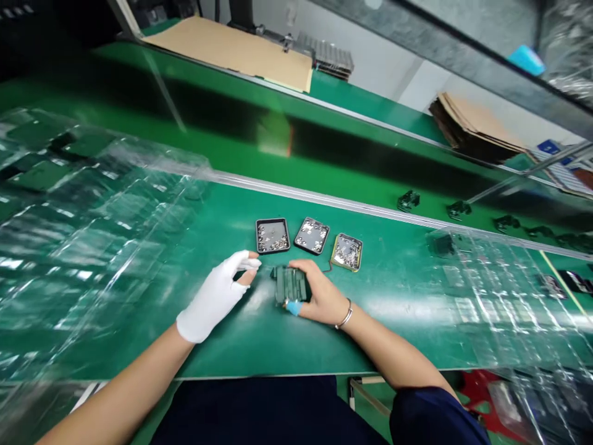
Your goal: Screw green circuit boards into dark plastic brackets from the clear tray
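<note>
My right hand (319, 293), with a blue cover on one fingertip and a bracelet at the wrist, grips a dark green block-shaped part (290, 284) just above the green bench. To its left is my left hand (227, 284) in a white glove with bare fingertips. Its thumb and fingers are bent but apart, with nothing between them. Beyond the hands lie three small square trays of shiny metal pieces: a black tray (272, 252), a second dark tray (311, 250) and a yellow-edged tray (346, 268).
Clear plastic blister trays (106, 228) cover the left of the bench, and more blister trays (500, 296) lie at the right. Behind a metal rail (315, 196), several dark parts (408, 201) sit on a green belt. Cardboard (231, 52) rests on the shelf above.
</note>
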The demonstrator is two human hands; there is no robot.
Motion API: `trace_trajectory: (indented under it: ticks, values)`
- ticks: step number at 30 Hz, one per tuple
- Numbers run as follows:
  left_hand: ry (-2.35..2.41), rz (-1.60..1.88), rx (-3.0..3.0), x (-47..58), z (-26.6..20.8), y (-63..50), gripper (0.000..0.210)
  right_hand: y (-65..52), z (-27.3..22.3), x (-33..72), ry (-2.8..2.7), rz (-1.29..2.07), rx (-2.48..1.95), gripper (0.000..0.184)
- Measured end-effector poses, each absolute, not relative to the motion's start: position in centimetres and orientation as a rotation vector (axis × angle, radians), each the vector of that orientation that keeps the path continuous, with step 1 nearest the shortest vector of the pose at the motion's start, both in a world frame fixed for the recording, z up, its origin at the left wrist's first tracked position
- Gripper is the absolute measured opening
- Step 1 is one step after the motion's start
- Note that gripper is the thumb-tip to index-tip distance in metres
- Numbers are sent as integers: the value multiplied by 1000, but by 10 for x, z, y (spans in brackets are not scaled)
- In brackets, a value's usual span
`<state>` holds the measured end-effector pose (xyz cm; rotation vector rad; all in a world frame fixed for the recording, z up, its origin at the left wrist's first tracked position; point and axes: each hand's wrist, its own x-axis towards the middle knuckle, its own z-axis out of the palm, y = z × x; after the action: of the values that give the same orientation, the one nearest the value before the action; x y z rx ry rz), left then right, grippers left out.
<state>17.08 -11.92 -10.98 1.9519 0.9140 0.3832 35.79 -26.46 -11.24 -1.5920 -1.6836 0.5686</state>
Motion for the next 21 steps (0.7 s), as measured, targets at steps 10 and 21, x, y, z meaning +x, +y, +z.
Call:
trace_trajectory:
  ticks: [10, 21]
  values:
    - [824, 369, 2111, 180, -131, -126, 38, -167, -87, 581, -680, 225, -2222, 47]
    - [897, 339, 2344, 103, -48, -126, 31, -157, -92, 621, -858, 53, -2442, 75]
